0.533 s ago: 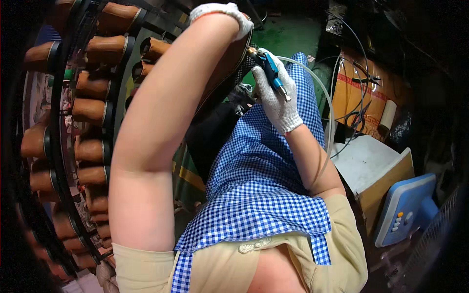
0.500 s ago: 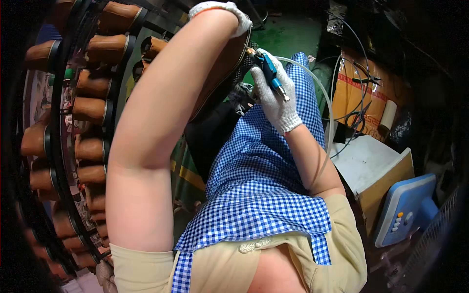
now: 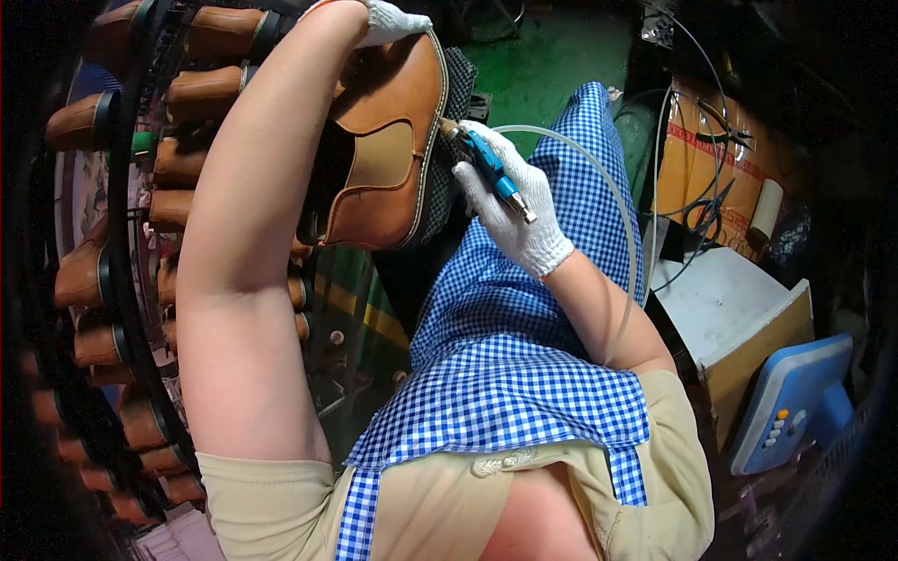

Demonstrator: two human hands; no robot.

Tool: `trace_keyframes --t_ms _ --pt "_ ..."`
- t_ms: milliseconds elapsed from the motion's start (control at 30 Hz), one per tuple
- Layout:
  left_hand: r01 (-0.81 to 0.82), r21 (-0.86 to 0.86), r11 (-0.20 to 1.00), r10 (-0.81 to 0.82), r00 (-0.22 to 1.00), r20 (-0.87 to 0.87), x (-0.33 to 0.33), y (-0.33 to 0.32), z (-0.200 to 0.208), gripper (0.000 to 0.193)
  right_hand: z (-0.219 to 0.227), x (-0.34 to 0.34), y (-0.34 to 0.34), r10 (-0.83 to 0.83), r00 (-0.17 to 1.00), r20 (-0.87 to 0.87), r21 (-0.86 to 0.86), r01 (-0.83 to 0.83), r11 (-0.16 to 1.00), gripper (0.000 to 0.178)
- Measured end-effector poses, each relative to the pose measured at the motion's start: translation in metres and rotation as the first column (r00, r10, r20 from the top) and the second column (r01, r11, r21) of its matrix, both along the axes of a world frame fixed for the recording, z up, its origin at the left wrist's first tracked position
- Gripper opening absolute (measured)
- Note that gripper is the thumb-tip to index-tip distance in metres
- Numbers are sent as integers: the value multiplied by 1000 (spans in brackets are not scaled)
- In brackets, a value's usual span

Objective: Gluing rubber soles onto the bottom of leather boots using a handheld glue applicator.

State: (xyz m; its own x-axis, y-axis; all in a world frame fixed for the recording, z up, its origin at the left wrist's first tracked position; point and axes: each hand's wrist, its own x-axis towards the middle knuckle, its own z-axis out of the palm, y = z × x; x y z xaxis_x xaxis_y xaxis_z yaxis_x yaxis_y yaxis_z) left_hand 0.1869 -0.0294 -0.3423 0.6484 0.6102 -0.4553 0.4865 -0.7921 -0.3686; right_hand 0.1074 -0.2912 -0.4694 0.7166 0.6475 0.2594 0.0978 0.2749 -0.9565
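Observation:
A tan leather Chelsea boot with an elastic side panel lies on its side, its stitched welt and dark sole toward the right. My left hand, in a white knit glove, grips the boot at its far end; part of the hand is hidden behind my forearm. In my gloved right hand is a blue handheld tool with a brass-coloured nozzle and a clear hose. The nozzle points at the welt, touching or very near it. A dark woven surface shows beside the sole.
Racks of similar brown boots stand along the left. At right are a cardboard box with pliers and cables on it, a white-topped stand and a blue fan base. Green floor shows ahead.
My left arm has shifted left, and the boot has tilted so its side and elastic panel show. My right hand has moved slightly left and down with the tool, its nozzle still near the welt.

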Motion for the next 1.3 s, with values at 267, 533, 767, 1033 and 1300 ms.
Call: trace_keyframes --t_ms 267,533,767,1033,1300 --pt "305 -208 929 -282 950 135 -45 11 21 59 -3 -9 -16 -6 999 35 -23 7 1000 45" --pt "561 -312 767 -448 816 365 -43 51 45 50 1 -25 -20 -12 989 145 80 0 997 48" --pt "148 59 987 -153 984 92 -33 -38 64 51 -2 -5 -29 -120 972 200 89 104 991 53" --pt "509 -386 770 64 539 840 -191 -76 62 29 -36 14 -42 -218 908 357 -132 280 951 44" --pt "407 -208 889 -105 625 773 -240 -111 44 25 -17 27 -31 -64 950 305 -380 183 907 26"
